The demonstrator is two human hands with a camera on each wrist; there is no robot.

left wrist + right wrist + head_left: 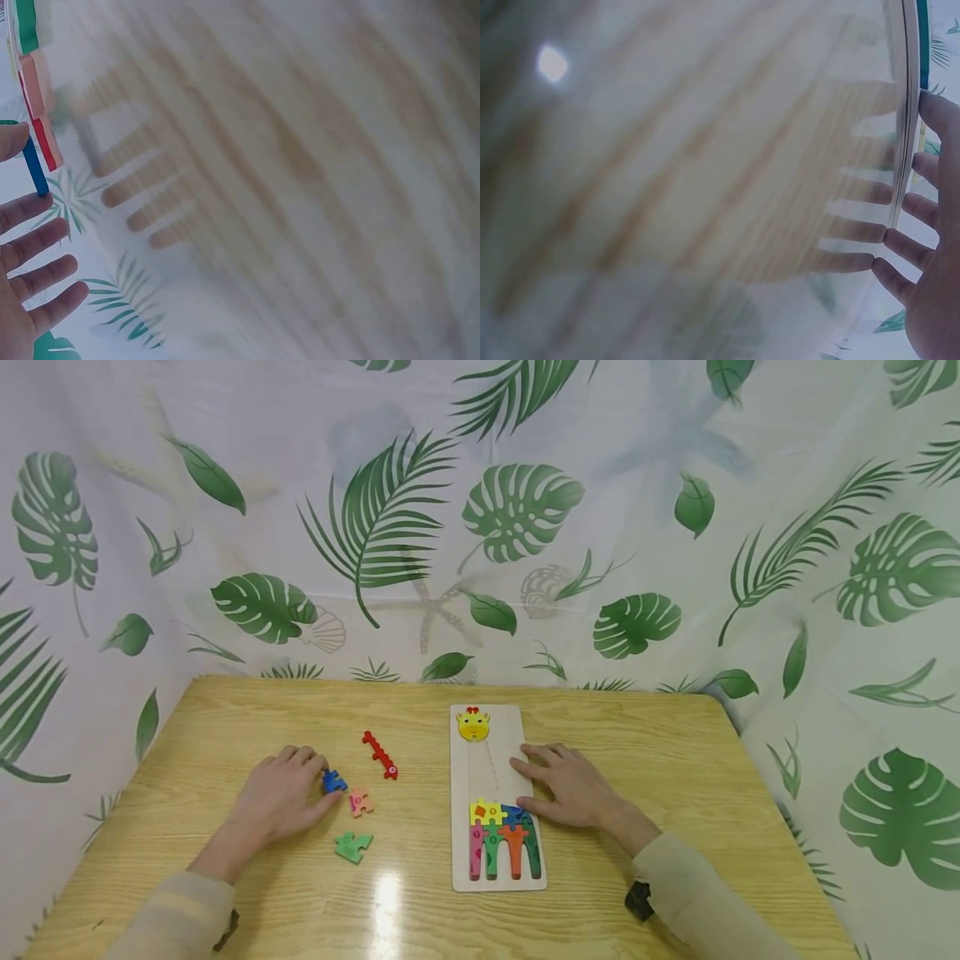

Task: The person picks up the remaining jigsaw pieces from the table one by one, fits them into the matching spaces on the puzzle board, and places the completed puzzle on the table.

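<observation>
Pinching a blue puzzle piece [333, 782] between thumb and forefinger of the left hand [281, 789], just beside a pink piece [361, 803] and near a green piece [351, 846] and a red piece [381, 755] on the desk [412, 835]; touching the right edge of a giraffe puzzle board [507, 731] with the spread-apart fingers of the right hand [572, 785].

A screened-off, booth-like corner, its wider room hidden: white sheeting printed with green tropical leaves [480, 518] hangs behind and along both sides of a yellowish wood-grain tabletop [637, 727].
</observation>
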